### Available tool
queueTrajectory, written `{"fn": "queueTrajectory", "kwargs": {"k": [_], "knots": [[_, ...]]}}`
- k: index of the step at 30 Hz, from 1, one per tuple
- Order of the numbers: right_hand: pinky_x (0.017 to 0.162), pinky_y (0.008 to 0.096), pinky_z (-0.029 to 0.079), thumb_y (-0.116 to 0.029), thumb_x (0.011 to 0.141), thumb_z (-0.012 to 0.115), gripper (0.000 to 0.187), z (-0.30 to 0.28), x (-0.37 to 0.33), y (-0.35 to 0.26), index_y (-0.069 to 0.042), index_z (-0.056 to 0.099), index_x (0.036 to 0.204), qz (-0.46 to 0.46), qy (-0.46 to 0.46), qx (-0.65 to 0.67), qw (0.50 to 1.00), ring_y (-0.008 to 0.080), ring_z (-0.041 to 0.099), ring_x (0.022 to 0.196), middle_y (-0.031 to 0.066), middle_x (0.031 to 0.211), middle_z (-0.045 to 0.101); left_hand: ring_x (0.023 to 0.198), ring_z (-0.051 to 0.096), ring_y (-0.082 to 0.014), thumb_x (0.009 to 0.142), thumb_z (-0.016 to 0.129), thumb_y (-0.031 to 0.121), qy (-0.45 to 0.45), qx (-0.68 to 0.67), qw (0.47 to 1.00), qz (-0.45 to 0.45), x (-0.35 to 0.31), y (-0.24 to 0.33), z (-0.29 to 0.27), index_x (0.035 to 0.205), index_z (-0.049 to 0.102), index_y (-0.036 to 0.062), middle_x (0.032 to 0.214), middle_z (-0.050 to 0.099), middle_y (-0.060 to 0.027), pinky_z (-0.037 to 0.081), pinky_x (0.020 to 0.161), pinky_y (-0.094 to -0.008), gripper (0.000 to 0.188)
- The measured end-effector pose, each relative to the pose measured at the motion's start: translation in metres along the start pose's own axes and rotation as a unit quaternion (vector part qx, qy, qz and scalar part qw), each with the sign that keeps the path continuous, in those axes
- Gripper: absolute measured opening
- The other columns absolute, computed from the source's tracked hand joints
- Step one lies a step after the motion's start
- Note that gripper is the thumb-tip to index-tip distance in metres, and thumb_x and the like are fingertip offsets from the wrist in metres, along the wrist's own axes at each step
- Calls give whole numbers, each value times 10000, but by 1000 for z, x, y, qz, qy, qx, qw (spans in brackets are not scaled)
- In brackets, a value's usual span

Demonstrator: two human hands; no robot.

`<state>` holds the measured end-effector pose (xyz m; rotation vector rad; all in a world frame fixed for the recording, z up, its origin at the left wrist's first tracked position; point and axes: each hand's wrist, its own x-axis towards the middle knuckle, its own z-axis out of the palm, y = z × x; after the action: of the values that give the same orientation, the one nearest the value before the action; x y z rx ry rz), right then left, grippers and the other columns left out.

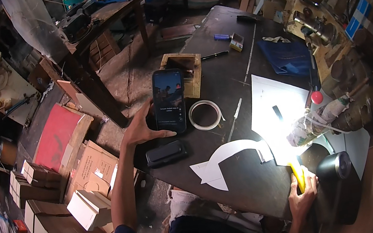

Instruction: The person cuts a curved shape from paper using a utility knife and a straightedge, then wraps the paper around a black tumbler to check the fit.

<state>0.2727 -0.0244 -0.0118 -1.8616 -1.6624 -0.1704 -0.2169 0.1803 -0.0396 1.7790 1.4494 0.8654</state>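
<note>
My left hand (139,127) grips the lower left edge of a dark smartphone (170,102), its thumb along the bottom. The phone's screen is lit, and behind it stands a small wooden box (196,62). On the right, my right hand (303,189) is closed around a yellow handle (298,174); glare hides the tool's far end. That end meets a white sheet (268,97) under strong light. A curved white paper cutout (225,154) lies left of the glare. Between phone and cutout sits a roll of tape (205,115). A black case (166,153) rests below the phone.
Right of the sheet are a cloth-wrapped lamp arm (319,120) and a black cylinder (333,167). Farther back on the dark table (220,80) lie a pen (214,55), a small box (236,42) and a blue pouch (285,56). Cardboard boxes (59,229) stand at left.
</note>
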Motion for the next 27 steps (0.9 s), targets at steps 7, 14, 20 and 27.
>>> {"fn": "queueTrajectory", "kwargs": {"k": [7, 14, 20, 27], "knots": [[1028, 492, 459, -55, 934, 717, 244, 2, 0, 0, 48, 672, 1151, 6, -3, 3, 1000, 426, 629, 1065, 215, 1114, 673, 1520, 413, -374, 514, 1056, 506, -10, 20, 1000, -10, 0, -4, -2, 1640, 223, -71, 1638, 384, -282, 311, 1276, -468, 1515], [1028, 495, 460, -56, 935, 717, 239, 0, 1, -4, 50, 668, 1143, 17, -7, 1, 1000, 430, 628, 1065, 213, 1121, 675, 1524, 412, -363, 560, 1048, 456, -3, 2, 1000, -16, 0, -1, 1, 1644, 221, -66, 1621, 409, -280, 315, 1271, -464, 1460], [1031, 488, 462, -49, 926, 714, 245, 1, -1, 0, 54, 666, 1144, 4, -8, -9, 1000, 431, 626, 1077, 218, 1141, 678, 1455, 496, -327, 641, 1021, 410, 37, 30, 999, 14, -3, 9, 5, 1603, 327, -40, 1539, 510, -253, 393, 1211, -444, 1269], [1006, 496, 465, -51, 928, 714, 240, 2, -1, 3, 55, 665, 1137, 6, -4, 9, 1000, 437, 618, 1057, 226, 1117, 669, 1246, 642, -257, 829, 915, 307, 205, -180, 960, 69, 5, 19, 18, 1471, 462, -13, 1423, 625, -211, 529, 1011, -420, 848]]}}
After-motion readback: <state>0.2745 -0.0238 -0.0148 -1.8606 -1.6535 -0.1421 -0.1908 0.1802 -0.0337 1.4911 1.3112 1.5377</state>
